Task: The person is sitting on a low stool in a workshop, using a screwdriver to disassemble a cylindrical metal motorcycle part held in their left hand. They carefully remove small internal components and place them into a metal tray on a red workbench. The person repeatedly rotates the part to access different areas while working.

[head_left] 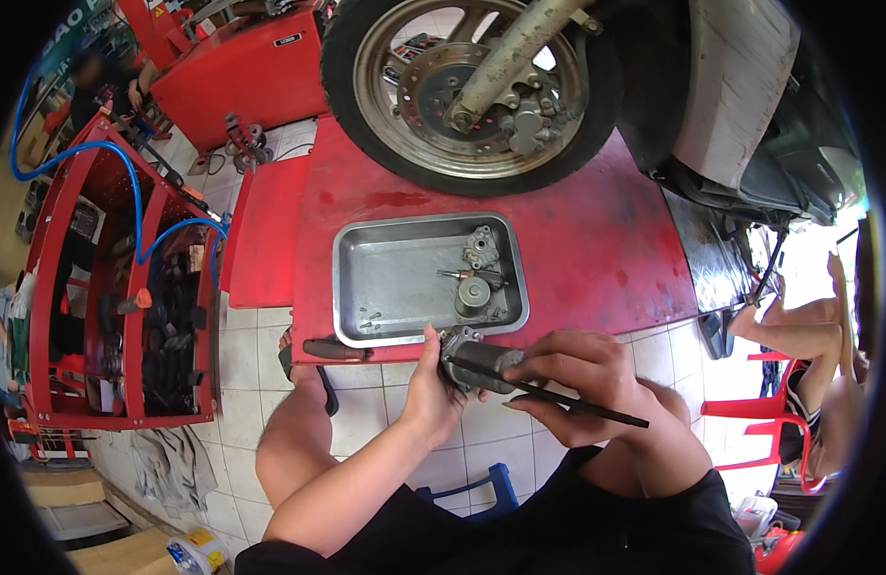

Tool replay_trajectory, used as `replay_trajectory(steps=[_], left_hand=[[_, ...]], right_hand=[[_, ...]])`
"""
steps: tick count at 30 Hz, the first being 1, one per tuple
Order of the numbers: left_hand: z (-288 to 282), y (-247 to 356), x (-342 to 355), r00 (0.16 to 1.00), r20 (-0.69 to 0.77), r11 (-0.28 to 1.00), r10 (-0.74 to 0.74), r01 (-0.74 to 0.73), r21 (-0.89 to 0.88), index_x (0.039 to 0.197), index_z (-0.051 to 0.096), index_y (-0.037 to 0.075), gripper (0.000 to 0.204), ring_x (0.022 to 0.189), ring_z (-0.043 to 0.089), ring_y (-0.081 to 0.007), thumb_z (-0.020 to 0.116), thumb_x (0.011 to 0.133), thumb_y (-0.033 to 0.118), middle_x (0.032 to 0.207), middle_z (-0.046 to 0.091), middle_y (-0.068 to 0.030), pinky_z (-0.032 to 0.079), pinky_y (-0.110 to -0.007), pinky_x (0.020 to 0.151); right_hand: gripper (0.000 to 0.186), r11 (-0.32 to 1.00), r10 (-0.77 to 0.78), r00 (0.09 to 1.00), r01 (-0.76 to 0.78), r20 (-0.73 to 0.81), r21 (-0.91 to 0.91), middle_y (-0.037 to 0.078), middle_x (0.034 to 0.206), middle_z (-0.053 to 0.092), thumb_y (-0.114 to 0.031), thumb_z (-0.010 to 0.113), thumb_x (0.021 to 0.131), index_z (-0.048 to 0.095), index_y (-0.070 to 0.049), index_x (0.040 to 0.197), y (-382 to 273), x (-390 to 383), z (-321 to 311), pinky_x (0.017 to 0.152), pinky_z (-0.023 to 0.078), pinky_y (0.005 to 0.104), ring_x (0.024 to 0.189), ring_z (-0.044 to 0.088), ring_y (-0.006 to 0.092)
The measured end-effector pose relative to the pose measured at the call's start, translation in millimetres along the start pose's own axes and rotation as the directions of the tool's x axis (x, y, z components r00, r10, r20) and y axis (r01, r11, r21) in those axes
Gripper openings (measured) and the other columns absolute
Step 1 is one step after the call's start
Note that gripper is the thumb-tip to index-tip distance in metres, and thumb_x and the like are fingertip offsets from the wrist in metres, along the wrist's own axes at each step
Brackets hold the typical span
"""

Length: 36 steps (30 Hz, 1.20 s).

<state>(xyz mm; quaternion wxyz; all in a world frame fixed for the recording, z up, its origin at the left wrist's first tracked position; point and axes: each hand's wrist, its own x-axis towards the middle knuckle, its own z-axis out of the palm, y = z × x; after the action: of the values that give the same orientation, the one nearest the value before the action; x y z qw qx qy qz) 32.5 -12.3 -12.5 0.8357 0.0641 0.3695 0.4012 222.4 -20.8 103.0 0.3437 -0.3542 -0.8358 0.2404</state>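
My left hand [429,397] grips a grey cast-metal part [464,350] over the front edge of the red platform [586,268]. My right hand [579,379] is closed on a long, thin black bar-like tool [606,412], whose far end lies across the part. Just beyond sits a steel tray [414,218] holding a small cast piece [480,247], a round metal part [473,296], a small tool [454,275] and several small screws [371,320]. A dark-handled tool [330,349] lies at the platform edge, left of the part.
A motorcycle wheel [356,105] stands beyond the tray. A red tool cart [155,383] with a blue hose [138,220] is at left. A seated person [812,350] on a red chair is at right, another person [88,91] at upper left. A blue stool [500,489] shows below my hands.
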Motion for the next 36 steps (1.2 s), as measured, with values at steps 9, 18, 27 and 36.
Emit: replay_trajectory(steps=[9, 18, 27, 36], left_hand=[[-4.2, 1.4, 4.8, 0.992, 0.054, 0.989, 0.112, -0.116, 0.089, 0.114, 0.055, 0.007, 0.059, 0.080, 0.063, -0.0215, 0.025, 0.106, 0.057, 0.096, 0.066, -0.0096, 0.049, -0.037, 0.062], [-12.5, 1.0, 6.6, 0.974, 0.035, 0.939, 0.226, -0.227, 0.260, 0.107, 0.057, 0.007, 0.061, 0.060, 0.060, -0.0175, 0.022, 0.106, 0.057, 0.081, 0.067, -0.0076, 0.044, -0.031, 0.051], [-22.1, 12.3, 5.1, 0.944, 0.039, 0.897, 0.328, -0.324, 0.300, 0.119, 0.058, 0.005, 0.067, 0.086, 0.065, -0.0208, 0.028, 0.103, 0.063, 0.101, 0.068, -0.0105, 0.049, -0.036, 0.064], [-14.9, 65.3, 3.1, 0.962, -0.190, 0.977, 0.196, -0.208, -0.047, 0.123, 0.052, 0.008, 0.055, 0.083, 0.062, -0.0275, 0.026, 0.105, 0.052, 0.105, 0.065, -0.0134, 0.053, -0.036, 0.062]], right_hand=[[0.020, 0.961, 0.100, 0.992, -0.117, 0.078, 0.249, 0.015, 0.080, 0.069, -0.007, 0.078, 0.079, 0.071, 0.000, 0.097, 11.0, -1.7, -3.1, 0.057, 0.052, 0.0335, 0.065, 0.067, 0.0295], [0.023, 0.983, 0.063, 0.990, -0.039, -0.128, 0.179, 0.015, 0.083, 0.071, 0.007, 0.069, 0.077, 0.072, -0.001, 0.098, 15.6, -13.4, 22.0, 0.062, 0.056, 0.0359, 0.069, 0.070, 0.0298], [0.026, 0.888, 0.267, 0.952, -0.182, -0.152, 0.423, 0.015, 0.084, 0.072, 0.011, 0.060, 0.085, 0.071, 0.003, 0.107, 18.7, -14.3, 45.2, 0.062, 0.055, 0.0275, 0.068, 0.069, 0.0161], [0.020, 0.789, 0.358, 0.890, -0.127, -0.283, 0.601, 0.010, 0.100, 0.064, -0.009, 0.053, 0.102, 0.066, 0.005, 0.105, 46.4, 4.3, 19.3, 0.076, 0.049, 0.0284, 0.085, 0.060, 0.0143]])
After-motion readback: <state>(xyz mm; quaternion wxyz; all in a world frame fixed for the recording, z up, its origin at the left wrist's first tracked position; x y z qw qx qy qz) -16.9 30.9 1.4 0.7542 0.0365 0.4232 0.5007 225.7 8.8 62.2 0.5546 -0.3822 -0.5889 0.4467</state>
